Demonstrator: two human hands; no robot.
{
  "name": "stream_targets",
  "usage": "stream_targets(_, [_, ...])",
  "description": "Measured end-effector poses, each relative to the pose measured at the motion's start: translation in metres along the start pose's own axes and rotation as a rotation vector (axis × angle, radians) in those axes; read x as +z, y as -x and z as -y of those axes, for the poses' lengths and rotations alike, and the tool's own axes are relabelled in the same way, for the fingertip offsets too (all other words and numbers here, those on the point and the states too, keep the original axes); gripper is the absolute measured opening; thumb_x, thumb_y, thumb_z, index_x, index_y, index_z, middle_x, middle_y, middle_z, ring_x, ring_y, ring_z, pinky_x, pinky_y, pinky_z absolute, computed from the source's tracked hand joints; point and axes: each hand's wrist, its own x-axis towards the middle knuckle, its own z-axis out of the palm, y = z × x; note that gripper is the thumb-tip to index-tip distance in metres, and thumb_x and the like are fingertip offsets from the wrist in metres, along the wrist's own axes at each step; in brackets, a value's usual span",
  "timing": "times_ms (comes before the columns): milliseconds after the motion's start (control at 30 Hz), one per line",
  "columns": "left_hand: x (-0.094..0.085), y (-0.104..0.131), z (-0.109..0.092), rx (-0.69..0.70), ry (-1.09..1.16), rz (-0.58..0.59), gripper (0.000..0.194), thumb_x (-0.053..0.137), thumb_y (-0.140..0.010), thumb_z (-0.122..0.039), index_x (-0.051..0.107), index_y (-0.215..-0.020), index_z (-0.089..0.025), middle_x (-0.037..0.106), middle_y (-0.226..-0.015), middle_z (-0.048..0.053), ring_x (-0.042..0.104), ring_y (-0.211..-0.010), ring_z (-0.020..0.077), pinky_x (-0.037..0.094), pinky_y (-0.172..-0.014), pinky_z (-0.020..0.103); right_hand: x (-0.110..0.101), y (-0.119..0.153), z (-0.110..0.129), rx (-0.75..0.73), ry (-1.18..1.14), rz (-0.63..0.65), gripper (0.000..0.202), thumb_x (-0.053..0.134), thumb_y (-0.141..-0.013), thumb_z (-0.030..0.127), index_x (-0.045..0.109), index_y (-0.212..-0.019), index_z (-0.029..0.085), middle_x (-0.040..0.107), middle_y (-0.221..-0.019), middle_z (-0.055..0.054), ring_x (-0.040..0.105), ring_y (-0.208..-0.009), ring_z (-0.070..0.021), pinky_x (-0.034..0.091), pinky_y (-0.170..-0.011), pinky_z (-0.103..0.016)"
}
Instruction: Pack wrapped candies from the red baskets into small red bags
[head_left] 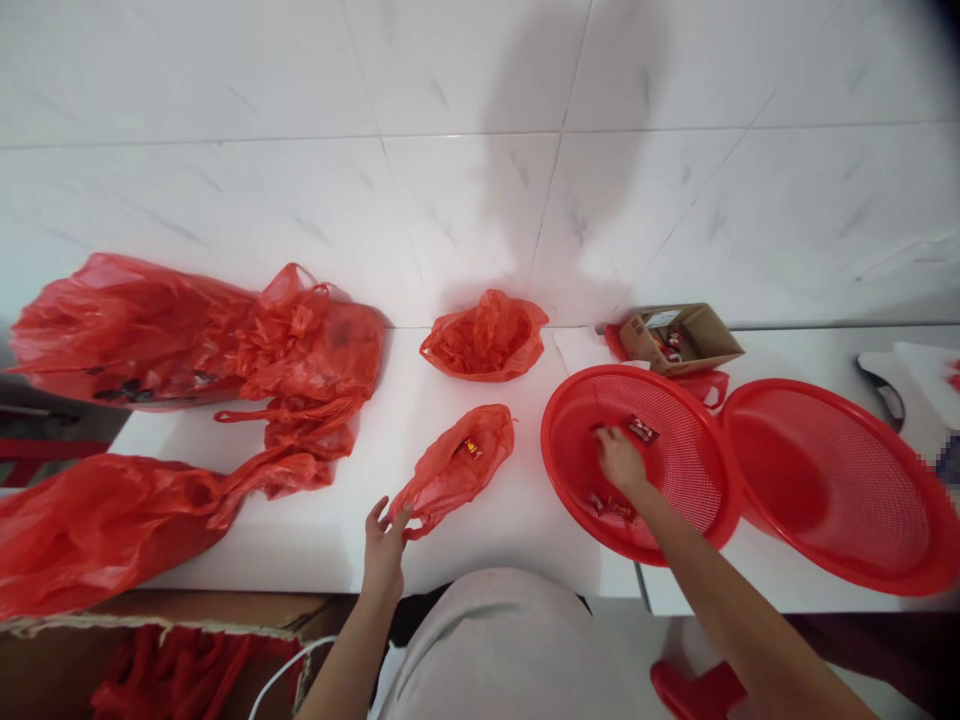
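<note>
My left hand [386, 545] grips the near end of a small red plastic bag [442, 480] by its handles. The bag lies on its side with its mouth spread, and a small red-and-yellow wrapped packet [470, 449] shows in it. My right hand [622, 462] reaches down into a red mesh plastic basket [559, 480]. Its fingers are drawn together near the basket floor; what they hold, if anything, is too small to make out. Beside them lies a dark red packet [643, 429], and nearer me are several small wrapped pieces [611, 506].
A second red basket [885, 470] stands tilted at the right. Behind them is a small open cardboard box [705, 335] holding packets. Another red bag [487, 335] sits by the wall. Large red bags [135, 330] fill the left. A carton [45, 660] with red bags stands below.
</note>
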Motion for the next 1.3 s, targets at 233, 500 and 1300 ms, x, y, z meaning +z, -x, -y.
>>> stream_targets(233, [0.001,0.01,0.003,-0.172,0.105,-0.017,0.042,0.081,-0.063,-0.035,0.054,-0.092,-0.022,0.06,-0.083,-0.004,0.057,-0.068,0.0079,0.046,-0.069,0.024,-0.033,-0.033,-0.04,0.148,0.239,-0.103,0.044,0.049,-0.078,0.015,0.059,-0.121,0.012,0.055,-0.117,-0.023,0.049,-0.111,-0.0362,0.033,-0.092,-0.047])
stream_targets(500, [0.018,0.012,-0.012,-0.147,0.29,0.107,0.029,0.079,-0.062,-0.032,0.058,-0.079,-0.02,0.062,-0.076,-0.003,0.061,-0.071,0.0104,0.05,-0.072,0.025,-0.024,-0.035,-0.014,0.208,-0.018,-0.078,0.019,0.057,-0.069,0.019,0.062,-0.086,0.019,0.064,-0.084,-0.011,0.061,-0.084,-0.0269,0.046,-0.077,-0.04])
stream_targets(1300, [0.029,0.023,-0.04,-0.196,0.445,0.216,0.043,0.073,-0.067,-0.056,0.056,-0.074,-0.017,0.05,-0.055,-0.007,0.045,-0.045,0.0055,0.047,-0.053,0.023,0.072,0.05,0.211,-0.045,-0.878,0.69,0.024,0.058,-0.074,0.019,0.07,-0.094,0.024,0.068,-0.106,-0.003,0.061,-0.099,-0.0197,0.046,-0.094,-0.039])
